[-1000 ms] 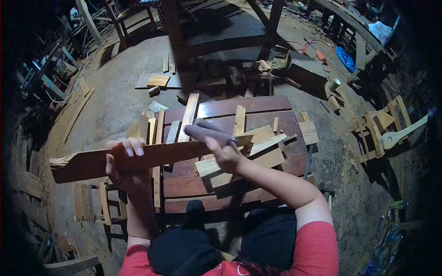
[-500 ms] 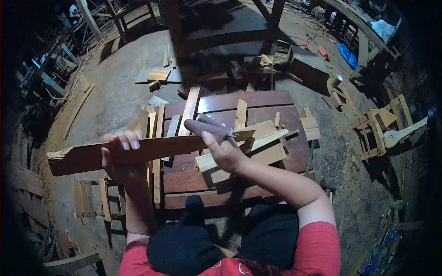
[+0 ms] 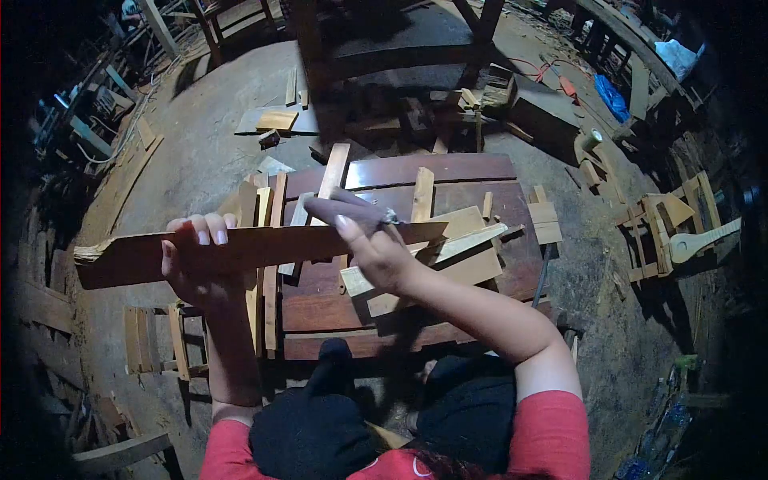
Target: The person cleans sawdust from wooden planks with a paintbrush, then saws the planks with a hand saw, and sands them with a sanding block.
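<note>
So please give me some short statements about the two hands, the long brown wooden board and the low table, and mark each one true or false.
1. The left hand grips the long brown wooden board. True.
2. The right hand is empty. False: it holds a dark folded abrasive sheet against the board.
3. Pale wooden offcuts lie on the dark slatted wooden table. True.
4. The board lies flat on the table. False: both hands hold it raised above the table.

Offcuts (image 3: 547, 222), possibly a wooden paddle (image 3: 704, 240)
</note>
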A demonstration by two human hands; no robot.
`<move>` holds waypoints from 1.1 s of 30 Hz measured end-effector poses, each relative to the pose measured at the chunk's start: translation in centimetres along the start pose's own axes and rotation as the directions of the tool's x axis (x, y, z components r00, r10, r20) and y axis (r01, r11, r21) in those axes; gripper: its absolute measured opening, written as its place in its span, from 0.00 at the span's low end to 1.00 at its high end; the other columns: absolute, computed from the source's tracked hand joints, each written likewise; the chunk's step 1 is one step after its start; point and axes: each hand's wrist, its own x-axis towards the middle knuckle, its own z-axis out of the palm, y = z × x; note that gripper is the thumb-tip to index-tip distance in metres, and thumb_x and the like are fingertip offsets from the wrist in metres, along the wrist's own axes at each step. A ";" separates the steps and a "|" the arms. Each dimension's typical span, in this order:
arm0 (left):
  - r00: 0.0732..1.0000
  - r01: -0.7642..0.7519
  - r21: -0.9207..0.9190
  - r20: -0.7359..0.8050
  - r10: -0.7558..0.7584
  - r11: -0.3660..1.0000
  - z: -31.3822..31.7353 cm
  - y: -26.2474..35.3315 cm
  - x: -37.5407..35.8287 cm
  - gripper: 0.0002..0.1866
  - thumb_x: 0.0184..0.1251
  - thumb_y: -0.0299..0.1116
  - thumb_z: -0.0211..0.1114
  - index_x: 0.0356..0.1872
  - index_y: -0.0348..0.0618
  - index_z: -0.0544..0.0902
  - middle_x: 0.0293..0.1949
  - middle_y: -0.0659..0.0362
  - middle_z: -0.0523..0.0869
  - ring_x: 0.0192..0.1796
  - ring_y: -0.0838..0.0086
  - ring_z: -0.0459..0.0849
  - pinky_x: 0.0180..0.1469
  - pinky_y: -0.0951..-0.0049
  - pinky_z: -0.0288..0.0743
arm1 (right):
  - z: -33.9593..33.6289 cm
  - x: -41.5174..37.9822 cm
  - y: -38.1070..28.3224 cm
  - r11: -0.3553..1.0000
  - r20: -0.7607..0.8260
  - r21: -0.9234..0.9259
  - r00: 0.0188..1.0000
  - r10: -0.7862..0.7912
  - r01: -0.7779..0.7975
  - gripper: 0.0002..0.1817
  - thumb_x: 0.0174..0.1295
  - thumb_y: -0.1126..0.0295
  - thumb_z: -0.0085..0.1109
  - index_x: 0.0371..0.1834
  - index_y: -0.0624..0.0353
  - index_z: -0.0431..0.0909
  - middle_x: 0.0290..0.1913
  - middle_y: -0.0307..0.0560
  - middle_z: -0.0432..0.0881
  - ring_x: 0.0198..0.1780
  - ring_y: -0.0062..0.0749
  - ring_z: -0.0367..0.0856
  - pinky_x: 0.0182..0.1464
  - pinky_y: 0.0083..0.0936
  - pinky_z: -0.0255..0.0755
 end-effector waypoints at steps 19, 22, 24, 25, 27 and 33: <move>0.995 0.045 -0.083 0.095 -0.037 0.996 -0.4 0.1 0.3 0.16 0.61 0.42 0.45 0.37 0.41 0.75 0.22 0.60 0.70 0.27 0.71 0.68 0.38 0.69 0.59 | 0.5 0.8 -4.7 0.939 -0.009 -0.124 0.946 -0.323 0.320 0.16 0.57 0.67 0.41 0.47 0.57 0.73 0.43 0.50 0.75 0.49 0.37 0.70 0.52 0.28 0.61; 0.993 0.050 -0.072 0.114 -0.042 0.996 -0.5 0.3 0.3 0.16 0.62 0.42 0.45 0.38 0.41 0.75 0.22 0.61 0.70 0.27 0.72 0.68 0.39 0.69 0.58 | -2.0 -1.3 -0.6 0.977 -0.104 -0.064 0.972 -0.210 0.204 0.16 0.56 0.74 0.41 0.46 0.60 0.73 0.44 0.50 0.75 0.50 0.30 0.71 0.52 0.26 0.64; 0.994 0.055 -0.073 0.100 -0.048 0.996 -0.6 0.2 0.2 0.16 0.62 0.42 0.45 0.37 0.41 0.74 0.22 0.61 0.70 0.27 0.72 0.68 0.39 0.69 0.58 | -4.8 -3.1 5.5 0.962 -0.120 -0.265 0.987 -0.104 0.069 0.16 0.57 0.70 0.41 0.48 0.59 0.71 0.47 0.48 0.75 0.52 0.31 0.70 0.52 0.25 0.65; 0.998 0.037 -0.068 0.056 -0.033 0.997 -0.5 0.1 0.1 0.16 0.62 0.42 0.45 0.37 0.41 0.74 0.23 0.61 0.70 0.28 0.72 0.68 0.39 0.69 0.58 | -6.2 -3.8 6.9 0.923 -0.083 -0.366 0.992 0.090 -0.115 0.23 0.60 0.56 0.32 0.50 0.56 0.70 0.51 0.45 0.72 0.55 0.41 0.65 0.58 0.34 0.57; 1.000 0.025 -0.066 0.011 -0.024 0.998 -0.7 0.0 0.0 0.16 0.62 0.42 0.45 0.37 0.41 0.74 0.23 0.61 0.70 0.28 0.72 0.68 0.40 0.68 0.59 | -6.2 -3.8 6.7 0.912 -0.106 -0.342 0.973 0.203 -0.228 0.21 0.60 0.59 0.34 0.50 0.57 0.70 0.50 0.49 0.72 0.56 0.41 0.64 0.57 0.31 0.57; 0.989 0.111 -0.125 0.107 -0.097 0.986 -1.0 0.6 -0.4 0.18 0.61 0.44 0.45 0.40 0.40 0.74 0.28 0.58 0.74 0.32 0.69 0.69 0.41 0.68 0.59 | -1.1 -0.5 -5.0 0.961 0.041 -0.188 0.980 -0.196 0.200 0.20 0.55 0.69 0.41 0.52 0.55 0.68 0.40 0.49 0.77 0.55 0.39 0.66 0.54 0.29 0.59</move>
